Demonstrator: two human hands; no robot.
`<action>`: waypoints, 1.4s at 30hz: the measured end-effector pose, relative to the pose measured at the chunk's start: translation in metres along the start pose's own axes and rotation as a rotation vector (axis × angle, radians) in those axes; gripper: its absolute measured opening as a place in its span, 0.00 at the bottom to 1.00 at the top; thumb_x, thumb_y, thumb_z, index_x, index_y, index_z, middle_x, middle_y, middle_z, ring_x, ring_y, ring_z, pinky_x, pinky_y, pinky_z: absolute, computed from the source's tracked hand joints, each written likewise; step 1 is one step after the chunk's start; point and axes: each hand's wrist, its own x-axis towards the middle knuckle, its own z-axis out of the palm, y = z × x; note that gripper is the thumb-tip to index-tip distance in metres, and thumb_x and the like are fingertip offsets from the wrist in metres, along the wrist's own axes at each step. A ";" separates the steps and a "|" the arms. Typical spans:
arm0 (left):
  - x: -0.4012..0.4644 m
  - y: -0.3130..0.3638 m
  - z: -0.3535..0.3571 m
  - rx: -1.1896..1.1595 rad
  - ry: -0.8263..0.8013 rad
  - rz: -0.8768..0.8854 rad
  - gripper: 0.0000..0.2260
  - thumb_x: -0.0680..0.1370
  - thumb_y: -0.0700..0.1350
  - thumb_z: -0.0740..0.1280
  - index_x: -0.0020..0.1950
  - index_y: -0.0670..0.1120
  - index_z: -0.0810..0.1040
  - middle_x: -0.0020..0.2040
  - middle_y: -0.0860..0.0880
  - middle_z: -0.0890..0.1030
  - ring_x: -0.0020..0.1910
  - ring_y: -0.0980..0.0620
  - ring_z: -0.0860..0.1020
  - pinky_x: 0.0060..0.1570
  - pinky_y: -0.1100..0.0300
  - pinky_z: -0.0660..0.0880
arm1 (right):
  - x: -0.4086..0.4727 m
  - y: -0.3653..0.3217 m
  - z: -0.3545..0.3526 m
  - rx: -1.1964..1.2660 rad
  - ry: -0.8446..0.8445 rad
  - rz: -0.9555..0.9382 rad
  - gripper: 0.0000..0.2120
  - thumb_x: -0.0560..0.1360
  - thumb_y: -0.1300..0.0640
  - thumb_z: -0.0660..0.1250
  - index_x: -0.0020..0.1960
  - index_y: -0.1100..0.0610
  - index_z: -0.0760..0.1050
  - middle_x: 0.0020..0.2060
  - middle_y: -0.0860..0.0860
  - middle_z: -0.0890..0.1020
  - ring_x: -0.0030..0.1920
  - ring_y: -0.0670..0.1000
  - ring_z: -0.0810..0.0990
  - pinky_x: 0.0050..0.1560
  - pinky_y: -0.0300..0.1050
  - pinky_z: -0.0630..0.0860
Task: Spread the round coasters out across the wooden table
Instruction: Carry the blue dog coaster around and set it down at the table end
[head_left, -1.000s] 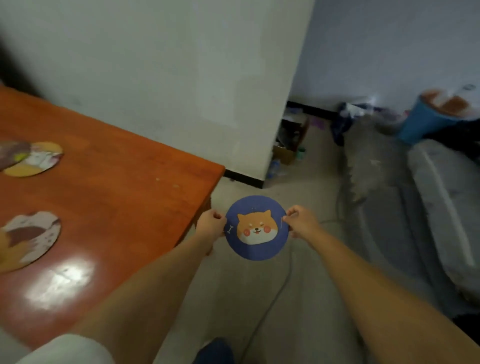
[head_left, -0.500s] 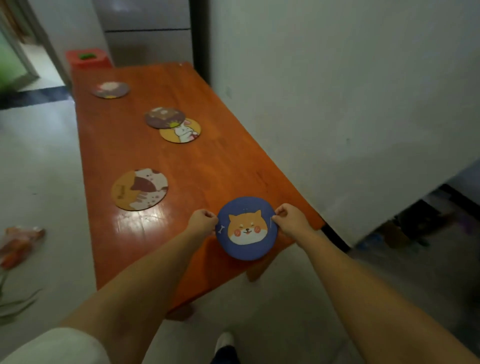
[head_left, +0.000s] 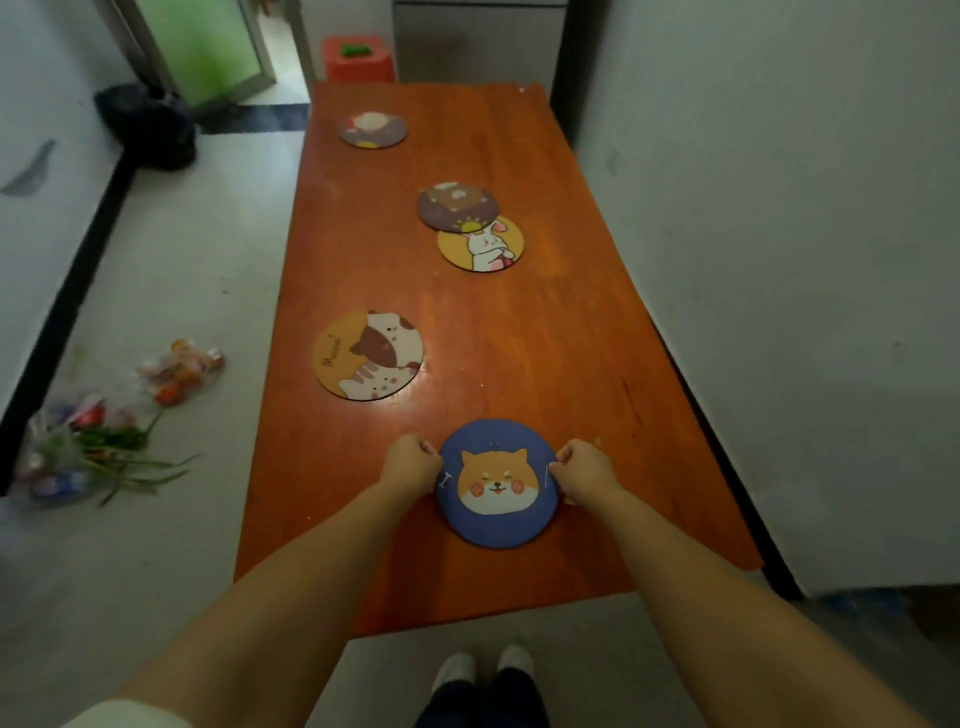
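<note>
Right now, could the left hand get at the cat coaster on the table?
Probably yes. The left hand is gripping the blue dog coaster, so it must let go first, but bare table lies between it and the cat coaster, with nothing blocking.

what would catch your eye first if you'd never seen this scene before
The blue dog coaster at the near end of the wooden table, pinched at its edges by the left hand and right hand. Farther up, a brown coaster overlaps a yellow rabbit coaster.
</note>
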 end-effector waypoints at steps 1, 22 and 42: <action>0.002 -0.001 0.002 0.042 0.014 -0.003 0.22 0.76 0.29 0.59 0.27 0.47 0.58 0.27 0.43 0.60 0.29 0.47 0.60 0.40 0.53 0.65 | 0.004 0.001 0.001 -0.042 -0.016 -0.002 0.17 0.78 0.62 0.62 0.33 0.54 0.62 0.39 0.56 0.73 0.44 0.56 0.73 0.58 0.64 0.77; 0.011 0.155 0.011 0.188 -0.096 0.351 0.14 0.78 0.47 0.67 0.37 0.48 0.65 0.33 0.47 0.69 0.32 0.48 0.71 0.42 0.48 0.75 | 0.007 0.015 -0.155 -0.160 0.219 -0.077 0.19 0.78 0.49 0.65 0.60 0.63 0.74 0.58 0.61 0.80 0.59 0.60 0.78 0.55 0.50 0.74; -0.061 0.331 0.309 0.132 -0.123 0.380 0.15 0.78 0.46 0.66 0.34 0.48 0.64 0.32 0.48 0.72 0.28 0.52 0.72 0.40 0.52 0.77 | 0.028 0.271 -0.368 -0.153 0.260 -0.016 0.13 0.78 0.52 0.62 0.56 0.60 0.72 0.56 0.60 0.80 0.53 0.60 0.80 0.52 0.50 0.76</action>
